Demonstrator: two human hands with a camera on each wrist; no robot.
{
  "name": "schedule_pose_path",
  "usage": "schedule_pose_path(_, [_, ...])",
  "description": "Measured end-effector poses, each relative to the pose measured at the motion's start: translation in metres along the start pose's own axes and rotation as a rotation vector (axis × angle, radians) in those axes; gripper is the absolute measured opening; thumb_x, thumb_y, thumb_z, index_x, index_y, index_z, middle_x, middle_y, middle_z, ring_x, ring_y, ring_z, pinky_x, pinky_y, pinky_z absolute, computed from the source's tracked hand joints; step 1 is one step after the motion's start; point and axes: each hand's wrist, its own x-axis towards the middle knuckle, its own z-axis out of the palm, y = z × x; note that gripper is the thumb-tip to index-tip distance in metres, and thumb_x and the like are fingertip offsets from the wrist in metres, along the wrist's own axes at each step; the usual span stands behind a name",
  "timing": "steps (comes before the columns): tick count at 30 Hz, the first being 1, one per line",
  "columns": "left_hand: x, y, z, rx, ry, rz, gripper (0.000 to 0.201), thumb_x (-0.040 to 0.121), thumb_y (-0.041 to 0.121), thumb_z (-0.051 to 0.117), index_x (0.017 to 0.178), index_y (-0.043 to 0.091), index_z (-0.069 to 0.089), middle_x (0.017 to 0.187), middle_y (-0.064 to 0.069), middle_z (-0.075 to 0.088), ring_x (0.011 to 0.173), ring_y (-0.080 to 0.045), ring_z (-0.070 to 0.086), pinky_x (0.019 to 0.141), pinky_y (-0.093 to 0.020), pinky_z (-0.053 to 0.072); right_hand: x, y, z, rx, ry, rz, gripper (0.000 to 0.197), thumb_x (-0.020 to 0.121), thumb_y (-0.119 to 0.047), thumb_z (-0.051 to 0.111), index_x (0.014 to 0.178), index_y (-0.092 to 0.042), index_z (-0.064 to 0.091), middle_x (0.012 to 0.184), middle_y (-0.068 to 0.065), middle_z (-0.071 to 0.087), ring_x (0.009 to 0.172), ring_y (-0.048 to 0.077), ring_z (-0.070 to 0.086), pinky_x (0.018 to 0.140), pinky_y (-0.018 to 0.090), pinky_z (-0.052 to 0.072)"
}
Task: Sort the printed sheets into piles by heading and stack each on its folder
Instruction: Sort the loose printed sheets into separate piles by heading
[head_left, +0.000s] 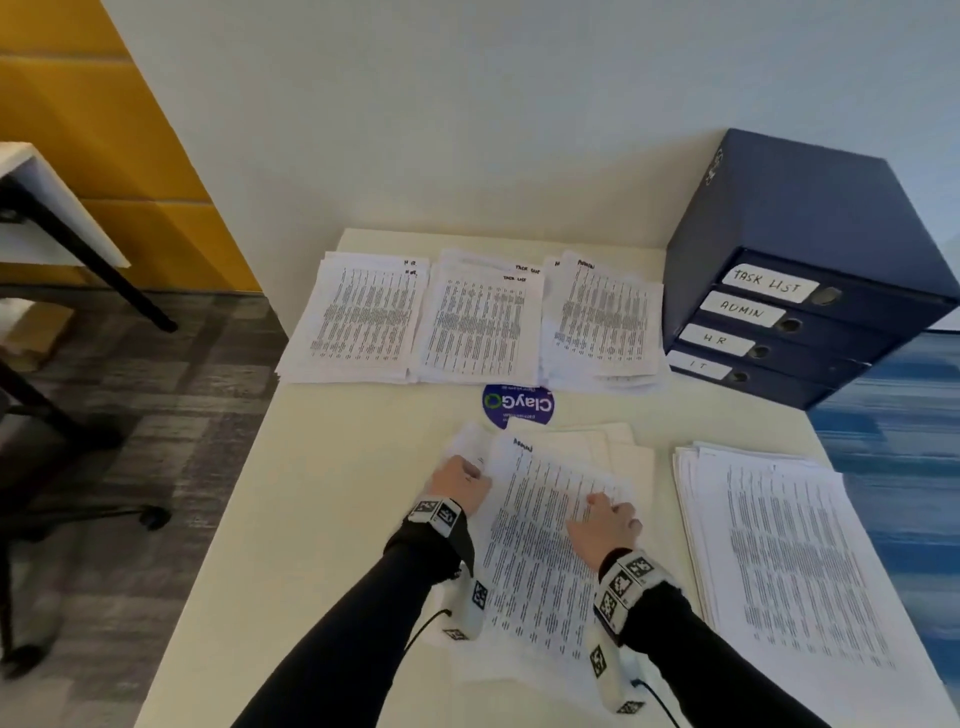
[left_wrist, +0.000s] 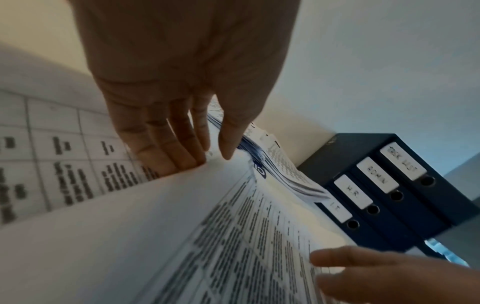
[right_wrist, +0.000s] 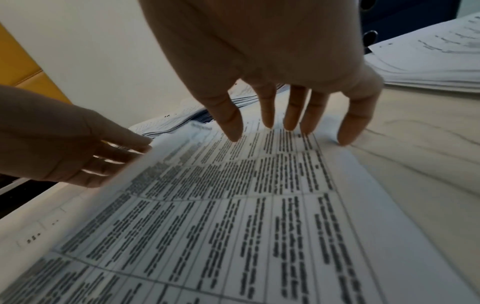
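Note:
A loose pile of printed sheets (head_left: 540, 561) lies in the middle of the cream table (head_left: 332, 519); its top sheet is headed "Admin". My left hand (head_left: 470, 470) pinches the left edge of a sheet (left_wrist: 130, 226) and holds it lifted, thumb (left_wrist: 228, 144) on one side and fingers (left_wrist: 168, 152) on the other. With fingers spread and straight, my right hand (head_left: 605, 506) presses its fingertips (right_wrist: 291, 121) on the top sheet (right_wrist: 233, 205). At the back lie three sorted piles: HR (head_left: 363, 317), Task List (head_left: 478, 322), Admin (head_left: 608, 317). Blue folders (head_left: 779, 322) labelled Task List, Admin, HR, IT are stacked at the back right.
Another thick pile of sheets (head_left: 779, 545) lies at the right, near the table's edge. A round blue sticker (head_left: 518, 405) sits between the sorted piles and my hands. Left of the table are the floor, a chair base (head_left: 150, 514) and a second table (head_left: 52, 218).

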Motion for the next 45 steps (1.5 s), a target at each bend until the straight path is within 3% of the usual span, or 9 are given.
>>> schedule_pose_path(7, [-0.010,0.005,0.004,0.048,-0.054,0.118,0.027,0.090,0.022,0.061,0.112,0.007,0.056,0.105,-0.013,0.060,0.101,-0.032,0.058,0.082,-0.030,0.043,0.000,0.013,-0.020,0.235,0.013,-0.020,0.062,0.084,-0.027,0.062,0.139,-0.019,0.034,0.139,0.016,0.029,0.127,0.035,0.034,0.107,0.039,0.031])
schedule_pose_path(11, [-0.016,0.000,-0.002,-0.187,-0.026,0.233,0.021,0.079,0.031,0.060,0.087,0.017,0.045,0.071,-0.001,0.052,0.073,-0.022,0.046,0.066,-0.026,0.031,0.006,0.029,-0.027,0.390,0.069,0.119,0.076,0.078,-0.044,0.069,0.139,-0.016,0.033,0.139,0.016,0.034,0.126,0.035,0.037,0.107,0.043,0.033])
schedule_pose_path(15, [-0.025,-0.004,-0.007,-0.389,-0.110,0.222,0.019,0.078,0.024,0.065,0.079,0.016,0.048,0.080,-0.011,0.063,0.075,-0.024,0.055,0.069,-0.036,0.044,0.013,0.034,-0.031,0.421,-0.006,0.019,0.070,0.082,-0.044,0.066,0.135,-0.004,0.043,0.138,0.012,0.047,0.125,0.031,0.045,0.107,0.042,0.036])
schedule_pose_path(22, [-0.031,-0.022,-0.033,0.147,0.320,0.092,0.010,0.093,0.009,0.043,0.100,0.010,0.049,0.102,-0.010,0.055,0.089,-0.031,0.057,0.076,-0.036,0.046,0.017,0.042,-0.048,0.153,-0.079,-0.028,0.049,0.090,-0.011,0.049,0.137,-0.003,0.038,0.138,0.013,0.044,0.124,0.030,0.045,0.105,0.036,0.037])
schedule_pose_path(26, [-0.036,-0.051,-0.052,0.185,0.180,-0.064,0.010,0.093,0.017,0.046,0.103,0.017,0.047,0.105,-0.010,0.057,0.084,-0.028,0.057,0.073,-0.031,0.046,0.024,0.054,-0.043,0.008,-0.094,-0.057,0.044,0.090,-0.010,0.048,0.133,-0.004,0.042,0.132,0.015,0.050,0.116,0.029,0.050,0.096,0.032,0.042])
schedule_pose_path(34, [-0.040,-0.064,-0.052,0.208,0.169,0.112,0.030,0.084,0.021,0.067,0.066,0.024,0.043,0.065,0.008,0.044,0.071,-0.018,0.046,0.063,-0.022,0.032,0.021,0.044,-0.044,-0.037,-0.113,-0.023,0.048,0.092,-0.008,0.045,0.139,-0.002,0.035,0.139,0.016,0.043,0.126,0.030,0.044,0.101,0.031,0.036])
schedule_pose_path(38, [-0.034,-0.056,-0.060,0.317,0.117,0.227,0.027,0.088,0.019,0.062,0.068,0.005,0.050,0.061,0.000,0.042,0.068,-0.018,0.038,0.062,-0.025,0.027,0.025,0.042,-0.053,-0.004,-0.097,-0.068,0.039,0.092,-0.006,0.042,0.131,-0.001,0.042,0.133,0.017,0.048,0.119,0.030,0.048,0.100,0.032,0.039])
schedule_pose_path(42, [-0.022,-0.033,-0.072,0.451,0.027,0.291,0.044,0.092,0.019,0.055,0.057,0.018,0.028,0.057,0.002,0.028,0.061,-0.019,0.032,0.053,-0.028,0.022,0.027,0.033,-0.070,0.187,-0.026,-0.108,0.034,0.093,0.001,0.040,0.126,0.005,0.046,0.126,0.019,0.053,0.111,0.031,0.051,0.097,0.034,0.040])
schedule_pose_path(45, [-0.010,-0.010,-0.072,0.491,0.025,0.291,0.021,0.097,0.026,0.047,0.081,0.016,0.057,0.078,-0.001,0.052,0.083,-0.024,0.052,0.067,-0.028,0.038,0.031,0.019,-0.086,0.395,0.039,-0.111,0.034,0.093,0.001,0.042,0.127,0.006,0.046,0.126,0.020,0.053,0.114,0.033,0.051,0.095,0.034,0.040])
